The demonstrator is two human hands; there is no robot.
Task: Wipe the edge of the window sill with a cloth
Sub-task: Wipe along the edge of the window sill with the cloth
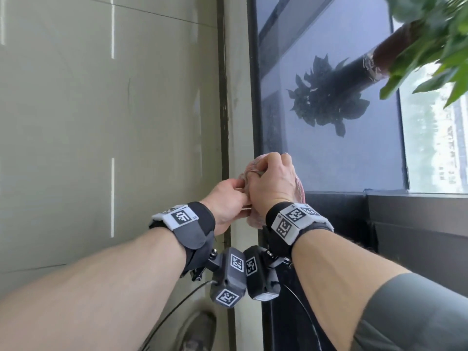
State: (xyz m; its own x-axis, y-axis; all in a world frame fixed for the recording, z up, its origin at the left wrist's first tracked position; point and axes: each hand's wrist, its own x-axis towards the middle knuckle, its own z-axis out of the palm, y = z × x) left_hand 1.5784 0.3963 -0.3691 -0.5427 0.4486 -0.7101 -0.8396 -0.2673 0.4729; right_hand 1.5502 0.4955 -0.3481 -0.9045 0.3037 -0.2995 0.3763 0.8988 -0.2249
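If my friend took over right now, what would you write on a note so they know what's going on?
Left hand: closed, pinching the near side of the pink cloth.
Right hand: closed on the same cloth, bunching it from above.
The cloth is held in both hands at the front edge of the glossy dark window sill; whether it touches the edge cannot be told.
A potted plant stands farther along the sill, near the window.
Done: cloth picked up and gathered.
Left: press it to the sill's edge and wipe along it. No wiped stretch shows yet.
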